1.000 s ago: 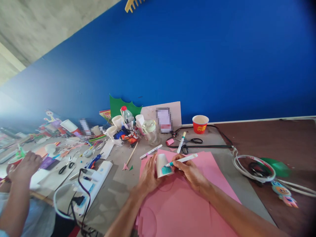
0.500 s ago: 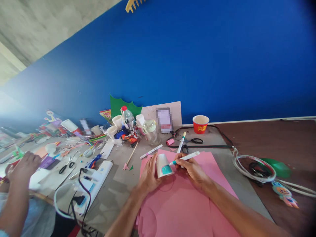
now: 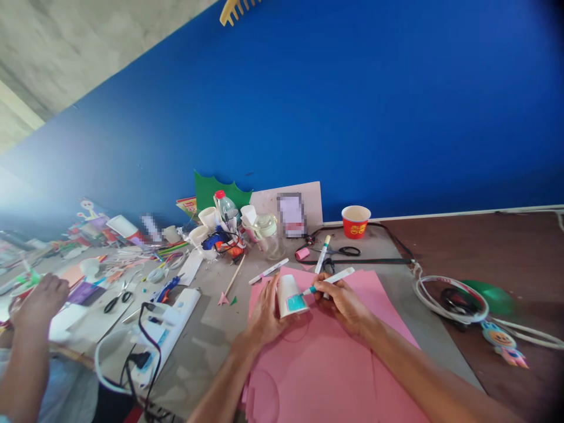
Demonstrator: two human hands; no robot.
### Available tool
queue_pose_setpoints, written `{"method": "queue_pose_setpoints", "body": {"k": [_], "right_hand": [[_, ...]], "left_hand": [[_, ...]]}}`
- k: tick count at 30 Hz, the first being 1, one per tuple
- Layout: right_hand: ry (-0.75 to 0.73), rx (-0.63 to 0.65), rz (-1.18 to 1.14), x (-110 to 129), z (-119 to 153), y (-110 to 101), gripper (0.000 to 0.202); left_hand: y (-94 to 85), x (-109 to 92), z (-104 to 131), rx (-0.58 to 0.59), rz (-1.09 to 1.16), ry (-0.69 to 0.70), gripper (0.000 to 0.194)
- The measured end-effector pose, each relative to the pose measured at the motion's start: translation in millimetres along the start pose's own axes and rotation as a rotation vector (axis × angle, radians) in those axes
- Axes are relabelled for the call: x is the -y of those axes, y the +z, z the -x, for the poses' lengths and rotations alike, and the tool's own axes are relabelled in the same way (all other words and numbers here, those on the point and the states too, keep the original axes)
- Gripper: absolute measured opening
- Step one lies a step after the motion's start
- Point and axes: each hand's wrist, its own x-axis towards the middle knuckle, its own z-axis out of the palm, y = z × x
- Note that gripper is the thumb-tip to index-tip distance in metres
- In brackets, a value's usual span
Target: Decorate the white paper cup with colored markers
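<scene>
Head view: your left hand (image 3: 265, 312) has its fingers wrapped around the side of a white paper cup (image 3: 286, 286), and your right hand (image 3: 346, 306) grasps a white marker with a teal tip end (image 3: 339, 276) between its fingers. The cup is tilted over the pink paper sheets (image 3: 326, 364), wide end toward you, with a teal patch (image 3: 295, 303) on its side. Your marker points at that patch; whether the tip touches it, you cannot tell from here.

Beyond the sheets on the grey counter (image 3: 215, 358), a yellow-ended marker (image 3: 323, 252) lies near black-handled scissors (image 3: 349, 251) and a pink roll (image 3: 302, 254). A capped marker (image 3: 268, 271) lies just beyond your left hand, with a clear lidded jar (image 3: 272, 245) behind it. The red paper bowl (image 3: 355, 227) stands near the blue wall (image 3: 352, 117). To your left are a wooden stick (image 3: 234, 275), a blue glue gun (image 3: 166, 289) and a white power strip (image 3: 180, 322); farther left, a co-worker's hand (image 3: 42, 301) is over the counter
</scene>
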Motion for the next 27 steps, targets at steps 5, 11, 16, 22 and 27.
{"method": "queue_pose_setpoints", "body": {"k": [5,11,16,22,27], "right_hand": [[-0.006,-0.007,-0.008,-1.7,-1.4,-0.4,0.021],[-0.008,0.006,-0.023,-4.7,-2.8,-0.1,0.022],[-0.013,0.022,-0.012,-2.4,-1.8,0.8,0.021],[-0.024,0.028,-0.020,-4.4,-1.8,0.2,0.022],[-0.025,0.058,-0.015,-5.6,-2.7,-0.9,0.022]], "left_hand": [[-0.3,-0.7,-0.2,0.003,-0.006,-0.005,0.098],[-2.2,-2.9,-0.4,0.012,-0.003,-0.009,0.098],[-1.7,-1.9,0.0,0.008,-0.008,-0.010,0.098],[-2.6,-5.2,-1.0,-0.013,-0.036,0.017,0.097],[-6.9,-10.8,-2.3,0.007,-0.046,0.028,0.094]]}}
